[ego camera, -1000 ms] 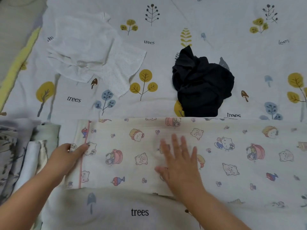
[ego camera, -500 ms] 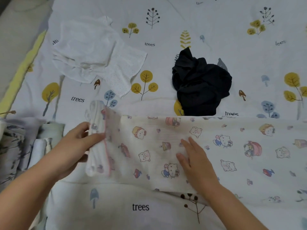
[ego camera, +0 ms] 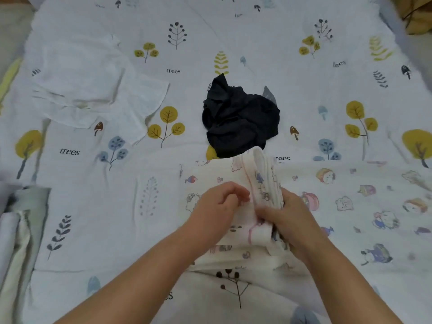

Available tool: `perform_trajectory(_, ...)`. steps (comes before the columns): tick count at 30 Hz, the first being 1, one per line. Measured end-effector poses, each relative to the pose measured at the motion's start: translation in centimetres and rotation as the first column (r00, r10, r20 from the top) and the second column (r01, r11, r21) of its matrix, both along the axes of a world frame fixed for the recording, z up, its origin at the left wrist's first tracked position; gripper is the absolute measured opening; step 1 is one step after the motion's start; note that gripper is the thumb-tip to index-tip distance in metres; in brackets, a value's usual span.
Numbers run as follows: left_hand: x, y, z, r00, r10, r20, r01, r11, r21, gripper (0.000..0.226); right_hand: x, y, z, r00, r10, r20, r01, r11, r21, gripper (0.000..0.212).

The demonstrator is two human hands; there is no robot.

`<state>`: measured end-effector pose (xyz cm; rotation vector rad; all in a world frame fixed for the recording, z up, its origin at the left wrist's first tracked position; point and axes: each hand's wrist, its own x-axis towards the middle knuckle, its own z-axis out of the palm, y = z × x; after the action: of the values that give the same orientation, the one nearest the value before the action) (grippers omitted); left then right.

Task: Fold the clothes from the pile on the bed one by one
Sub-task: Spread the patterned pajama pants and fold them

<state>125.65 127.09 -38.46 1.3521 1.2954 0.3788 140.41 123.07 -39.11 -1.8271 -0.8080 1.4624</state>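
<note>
A cream cloth printed with cartoon animals [ego camera: 346, 202] lies across the bed in front of me, stretching off to the right. Its left end is lifted and doubled over into a standing fold at the middle. My left hand [ego camera: 222, 202] pinches that folded end from the left, fingers curled on the fabric. From the right, my right hand [ego camera: 282, 216] grips the same fold. A crumpled black garment [ego camera: 240, 118] sits just behind the cloth. Further left at the back lies a rumpled white garment [ego camera: 93, 90].
Folded clothes [ego camera: 21, 232] in grey, white and pale green are stacked at the left edge. The bed sheet [ego camera: 117, 206] has a tree print. A yellow-trimmed bed edge shows at far left, and a brown object [ego camera: 418, 15] at the top right corner.
My left hand has carried the cloth's left end rightward over the cloth to the middle. My right hand has lifted off the flat cloth and taken hold of the fold.
</note>
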Motion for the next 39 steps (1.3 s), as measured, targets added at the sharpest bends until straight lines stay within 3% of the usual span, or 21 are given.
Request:
perform_trajectory(5,-0.6,0.0,-3.6,0.924,0.058,-0.377,0.044,0.966,0.256,0.029,5.5,-1.6,-2.1,0.967,-0.131,0.217,0.131,0.991,0.017,0.025)
perform_trajectory(7,-0.8,-0.1,-5.5,0.845,0.073,-0.530,0.096,0.954,0.285,0.042,7.0,-2.1,-3.9,0.951,-0.137,0.276,0.165,0.983,-0.080,0.036)
perform_trajectory(9,-0.7,-0.3,-7.0,0.803,0.158,-0.574,-0.023,0.972,0.236,0.054,7.4,-2.4,-5.8,0.938,-0.058,0.341,0.130,0.972,-0.193,0.050)
perform_trajectory(12,-0.3,0.0,-8.4,0.801,0.322,-0.504,-0.329,0.941,0.078,0.048,7.6,-2.6,-7.2,0.925,-0.030,0.378,0.102,0.980,-0.172,0.049)
perform_trajectory(15,-0.5,-0.4,-9.3,0.843,0.309,-0.440,-0.343,0.939,0.002,0.039,9.0,-2.9,-6.9,0.861,-0.088,0.502,0.157,0.983,-0.098,0.051)
perform_trajectory(16,-0.6,-0.6,-9.4,0.859,0.273,-0.432,-0.310,0.951,-0.016,0.040,9.3,-3.2,-6.8,0.806,-0.060,0.589,0.151,0.983,-0.107,0.053)
perform_trajectory(19,-1.3,-0.6,-9.5,0.879,0.272,-0.391,-0.331,0.939,-0.090,0.032,7.9,-3.9,-6.1,0.525,0.098,0.845,0.021,0.991,-0.129,0.054)
perform_trajectory(22,-2.3,0.7,-9.0,0.874,0.364,-0.321,-0.450,0.855,-0.257,0.030,3.8,-4.3,-5.6,0.428,0.075,0.901,-0.321,0.944,0.074,0.044)
perform_trajectory(26,-3.7,1.0,-8.3,0.930,0.309,-0.199,-0.368,0.800,-0.475,0.022,-1.4,-4.5,-6.4,0.418,0.148,0.896,-0.628,0.759,0.168,0.045)
perform_trajectory(32,-5.5,0.9,-7.7,0.988,0.145,-0.047,-0.139,0.734,-0.665,0.034,-5.5,-4.2,-7.3,0.424,0.273,0.863,-0.758,0.629,0.173,0.038)
perform_trajectory(34,-5.8,1.6,-7.8,0.993,0.089,-0.076,-0.117,0.746,-0.656,0.044,-6.2,-3.9,-7.5,0.402,0.250,0.881,-0.775,0.605,0.182,0.029)
perform_trajectory(36,-5.7,2.6,-8.3,0.985,0.081,-0.153,-0.154,0.811,-0.565,0.049,-6.7,-3.6,-7.8,0.395,0.173,0.902,-0.778,0.585,0.229,0.005)
perform_trajectory(39,-4.8,4.2,-8.8,0.963,0.223,-0.149,-0.266,0.859,-0.437,0.044,-7.1,-3.4,-8.0,0.403,0.100,0.910,-0.773,0.569,0.280,0.026)
